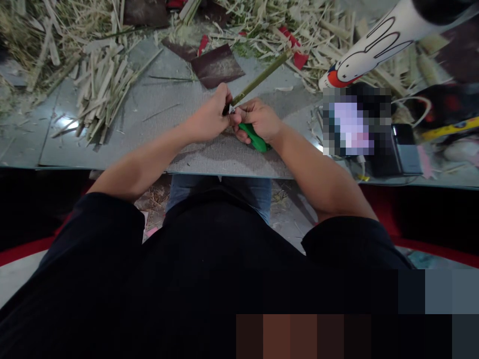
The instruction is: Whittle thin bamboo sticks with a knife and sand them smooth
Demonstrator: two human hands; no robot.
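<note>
My left hand (211, 117) is closed around the near end of a thin green bamboo stick (262, 77) that slants up to the right over the grey mat (164, 107). My right hand (260, 122) is closed on a green-handled knife (256, 139), whose handle sticks out below the palm. The blade meets the stick's end where both hands touch. The blade itself is mostly hidden by my fingers.
Piles of split bamboo strips (101, 85) and shavings (299, 30) cover the back of the table. Dark sandpaper sheets (217, 65) lie behind my hands. At the right are a white rabbit-printed tube (374, 45), a blurred screen and a phone (406, 149).
</note>
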